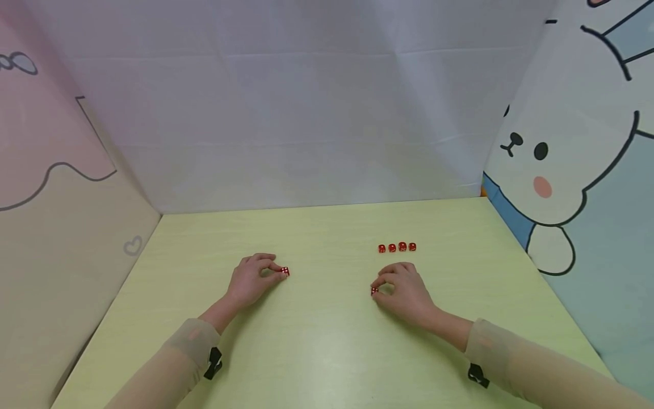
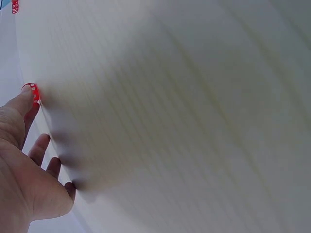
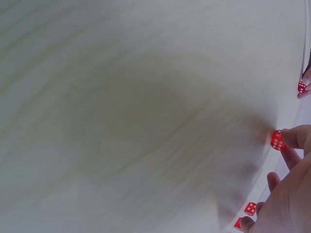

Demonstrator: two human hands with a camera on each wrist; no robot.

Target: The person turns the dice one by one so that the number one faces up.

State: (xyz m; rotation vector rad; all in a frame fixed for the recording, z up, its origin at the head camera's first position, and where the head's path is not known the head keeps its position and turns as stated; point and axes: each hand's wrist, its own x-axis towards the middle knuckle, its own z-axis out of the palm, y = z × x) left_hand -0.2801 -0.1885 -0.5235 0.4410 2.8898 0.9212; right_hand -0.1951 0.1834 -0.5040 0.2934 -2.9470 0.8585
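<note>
Between thumb and index finger, my left hand (image 1: 252,279) pinches a red die (image 1: 285,271) with white pips, close over the table left of its middle. The same die (image 2: 34,93) shows at the thumb tip in the left wrist view, the other fingers spread apart from it. My right hand (image 1: 406,292) pinches a second red die (image 1: 374,291) the same way, to the right of the middle. In the right wrist view this die (image 3: 278,140) shows its pips at the fingertips. Just beyond the right hand, several red dice (image 1: 402,246) stand in a short row.
A pale yellow table (image 1: 317,352) lies under both hands. A white cloth wall (image 1: 306,125) closes off the back. Printed panels stand at both sides, the right one with a cartoon animal (image 1: 557,153). Dark clips (image 1: 478,375) hang at the sleeves.
</note>
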